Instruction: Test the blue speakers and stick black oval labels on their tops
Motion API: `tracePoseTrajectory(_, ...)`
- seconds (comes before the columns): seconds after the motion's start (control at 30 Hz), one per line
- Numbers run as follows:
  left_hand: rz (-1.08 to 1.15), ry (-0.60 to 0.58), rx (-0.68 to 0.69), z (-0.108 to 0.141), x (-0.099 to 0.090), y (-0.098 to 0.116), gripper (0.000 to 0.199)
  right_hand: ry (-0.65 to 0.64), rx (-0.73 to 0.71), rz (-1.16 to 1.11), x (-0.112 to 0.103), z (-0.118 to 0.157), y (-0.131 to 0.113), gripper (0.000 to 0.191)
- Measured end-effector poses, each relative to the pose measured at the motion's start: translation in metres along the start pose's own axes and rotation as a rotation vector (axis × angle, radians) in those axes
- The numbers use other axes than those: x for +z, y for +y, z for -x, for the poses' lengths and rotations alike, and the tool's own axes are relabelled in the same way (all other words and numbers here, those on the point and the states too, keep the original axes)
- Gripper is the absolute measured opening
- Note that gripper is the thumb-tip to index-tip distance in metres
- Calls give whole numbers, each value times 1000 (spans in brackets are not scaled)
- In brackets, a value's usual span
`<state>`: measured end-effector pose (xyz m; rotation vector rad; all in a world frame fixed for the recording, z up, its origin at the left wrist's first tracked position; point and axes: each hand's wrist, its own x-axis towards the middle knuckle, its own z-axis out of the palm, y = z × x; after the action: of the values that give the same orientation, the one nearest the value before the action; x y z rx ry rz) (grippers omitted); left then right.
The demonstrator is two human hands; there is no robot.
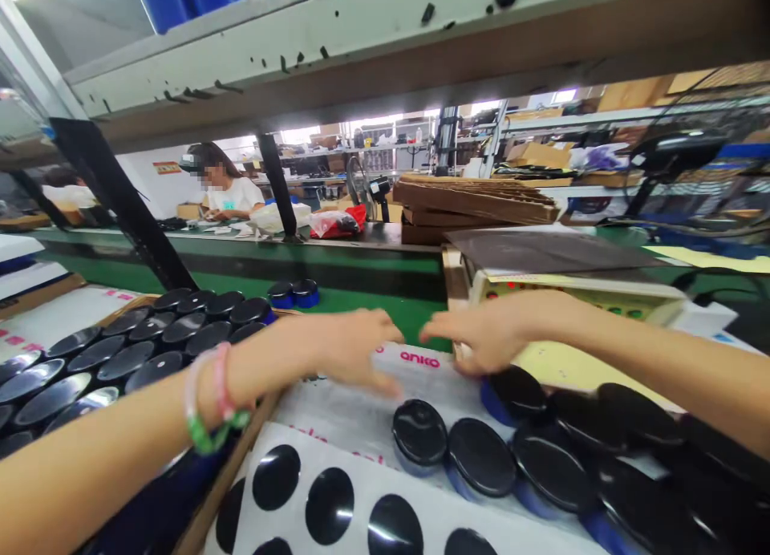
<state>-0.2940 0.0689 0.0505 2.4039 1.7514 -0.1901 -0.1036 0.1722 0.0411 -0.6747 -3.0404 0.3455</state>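
1. Green tabletop (361, 292) is seen beyond the printed sheet (448, 370).
2. Nearest black-lidded jar (518, 393), lid up, is set at five o'clock from the right hand (496, 330), whose grip cannot be told.
3. Left hand (352, 346), farther away, is held wide.

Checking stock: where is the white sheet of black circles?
The white sheet lies at the head view's bottom centre, partly over the pink-lettered wrapping, with a cardboard edge to its left and black-lidded jars beyond its right side.
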Motion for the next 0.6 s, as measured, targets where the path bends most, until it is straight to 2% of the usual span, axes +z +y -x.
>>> tracePoseTrajectory(0.03,22,-25,99,2,18,24,70,-59,29,14,4,28,5,48)
tracePoseTrajectory(0.07,10,21,252,2,37,45,82,-119,74,37,9,54,9,63)
tracePoseTrajectory(0.13,-53,200,395,-2,74,76,92,-203,143,54,23,91,16,82)
tracePoseTrajectory(0.2,-124,288,421,-12,100,91,88,-205,156,50,37,112,23,88)
tracePoseTrajectory(0.27,-166,279,419,-21,111,90,83,-170,130,37,47,120,31,89)
tracePoseTrajectory(0.33,-184,215,416,-30,106,78,80,-150,132,29,54,122,40,89)
tracePoseTrajectory(0.4,-202,169,380,-39,88,55,77,-122,153,13,61,121,47,82)
tracePoseTrajectory(0.53,-260,180,159,-62,49,-20,65,14,195,-5,80,120,52,58)
tracePoseTrajectory(0.6,-278,164,59,-73,39,-61,46,67,228,7,91,121,52,57)
